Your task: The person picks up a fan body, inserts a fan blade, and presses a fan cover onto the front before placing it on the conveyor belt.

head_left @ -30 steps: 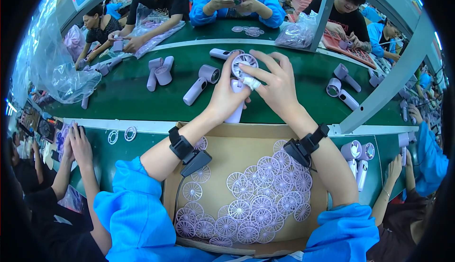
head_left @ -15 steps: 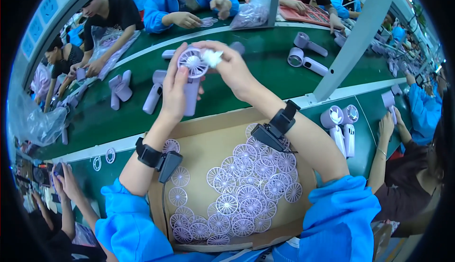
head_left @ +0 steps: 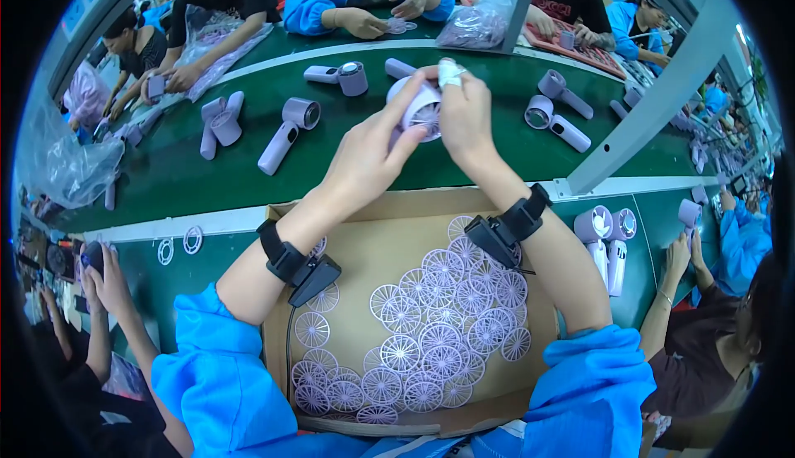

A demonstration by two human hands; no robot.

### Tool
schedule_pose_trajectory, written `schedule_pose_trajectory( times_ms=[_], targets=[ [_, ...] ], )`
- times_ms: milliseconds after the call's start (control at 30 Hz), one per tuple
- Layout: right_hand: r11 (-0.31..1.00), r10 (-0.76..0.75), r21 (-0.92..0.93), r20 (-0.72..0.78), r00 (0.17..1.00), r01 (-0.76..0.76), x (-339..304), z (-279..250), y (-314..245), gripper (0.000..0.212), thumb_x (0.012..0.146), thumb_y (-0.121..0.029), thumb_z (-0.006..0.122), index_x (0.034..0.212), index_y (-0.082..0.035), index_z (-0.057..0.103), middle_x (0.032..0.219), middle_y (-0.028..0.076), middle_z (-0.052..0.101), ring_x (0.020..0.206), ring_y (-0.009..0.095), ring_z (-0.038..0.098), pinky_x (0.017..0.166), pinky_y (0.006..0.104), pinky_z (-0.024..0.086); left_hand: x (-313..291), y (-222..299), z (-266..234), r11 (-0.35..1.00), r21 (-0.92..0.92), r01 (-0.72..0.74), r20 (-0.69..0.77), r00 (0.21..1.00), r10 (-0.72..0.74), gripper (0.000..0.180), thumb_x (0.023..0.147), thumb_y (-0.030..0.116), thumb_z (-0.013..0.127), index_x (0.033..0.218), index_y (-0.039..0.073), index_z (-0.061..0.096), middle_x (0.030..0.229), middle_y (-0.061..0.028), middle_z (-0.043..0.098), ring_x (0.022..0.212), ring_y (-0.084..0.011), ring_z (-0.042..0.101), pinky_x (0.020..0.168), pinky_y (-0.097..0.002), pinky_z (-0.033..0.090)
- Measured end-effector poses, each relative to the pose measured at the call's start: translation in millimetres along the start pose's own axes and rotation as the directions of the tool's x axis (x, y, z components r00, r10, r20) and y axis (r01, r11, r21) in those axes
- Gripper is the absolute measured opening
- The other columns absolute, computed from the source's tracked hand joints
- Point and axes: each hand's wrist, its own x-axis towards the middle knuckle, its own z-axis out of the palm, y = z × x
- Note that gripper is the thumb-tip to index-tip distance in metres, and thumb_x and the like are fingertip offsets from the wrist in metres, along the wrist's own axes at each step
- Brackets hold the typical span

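I see both my forearms reaching up from the lower edge, over the cardboard box (head_left: 364,247) and out above the green belt (head_left: 207,180). My left hand (head_left: 364,160) is angled right, fingers pressed together along the near side of the lilac handheld fan (head_left: 418,106), thumb up against its round head. My right hand (head_left: 464,114) comes over from the other side, fingers curled around the fan's head; the taped fingertip (head_left: 448,73) sits on top. The fan is held in the air between both hands, above the middle of the belt, just beyond its near white edge.

The box lies against the belt's near edge, its floor strewn with lilac round grilles (head_left: 426,325), thickest toward the right and near walls. On the belt, one fan body (head_left: 286,131) lies left of my hands and another pair (head_left: 556,114) to the right, both apart from them. A grey slanting post (head_left: 654,102) rises close on the right, narrowing the room there.
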Motion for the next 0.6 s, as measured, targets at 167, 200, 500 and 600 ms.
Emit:
schedule_pose_trajectory(
  times_ms=[167, 200, 500, 600],
  targets=[
    [0.996, -0.07, -0.054, 0.015, 0.997, 0.071, 2, -1, -2, 0.035, 0.094, -0.017, 0.038, 0.087, 0.004, 0.065, 0.087, 0.019, 0.066, 0.07, 0.029, 0.062, 0.067, 0.0363, 0.049, 1, 2, -2, 0.996, 0.019, -0.087, 0.01, 0.996, 0.087, 0.065, 0.086, 0.022, 0.063, 0.143, 0.021, 0.033, 0.103, -0.021, 0.062, 0.089, -0.0348, 0.062, 0.076, -0.0371, 0.049],
    [0.996, -0.068, -0.055, 0.018, 0.998, 0.069, 2, -1, -2, 0.035, 0.094, -0.017, 0.038, 0.087, 0.004, 0.065, 0.087, 0.019, 0.066, 0.07, 0.029, 0.062, 0.067, 0.0363, 0.049, 1, 1, -3, 0.991, 0.014, -0.13, 0.014, 0.991, 0.13, 0.065, 0.086, 0.022, 0.064, 0.143, 0.021, 0.034, 0.104, -0.0211, 0.062, 0.091, -0.0352, 0.063, 0.076, -0.0378, 0.05],
    [0.829, 0.141, -0.558, 0.256, 0.956, 0.027, 39, -35, 24, 0.031, 0.089, -0.023, 0.048, 0.095, 0.004, 0.063, 0.084, 0.014, 0.066, 0.076, 0.021, 0.061, 0.071, 0.0328, 0.048, 4, -60, -24, 0.856, 0.517, 0.027, 0.003, 0.999, -0.033, 0.054, 0.082, 0.017, 0.064, 0.133, 0.017, 0.046, 0.1, -0.019, 0.063, 0.086, -0.037, 0.062, 0.076, -0.0441, 0.051],
    [0.593, 0.677, -0.736, 0.235, 0.698, -0.327, 75, -110, 33, 0.031, 0.087, -0.024, 0.051, 0.099, 0.002, 0.063, 0.091, 0.019, 0.067, 0.083, 0.031, 0.063, 0.077, 0.0404, 0.048, 4, -71, -19, 0.792, 0.609, 0.029, -0.022, 1.0, -0.02, 0.041, 0.083, 0.015, 0.061, 0.123, 0.013, 0.055, 0.101, -0.0177, 0.063, 0.085, -0.0365, 0.062, 0.076, -0.0441, 0.051]
  ],
)
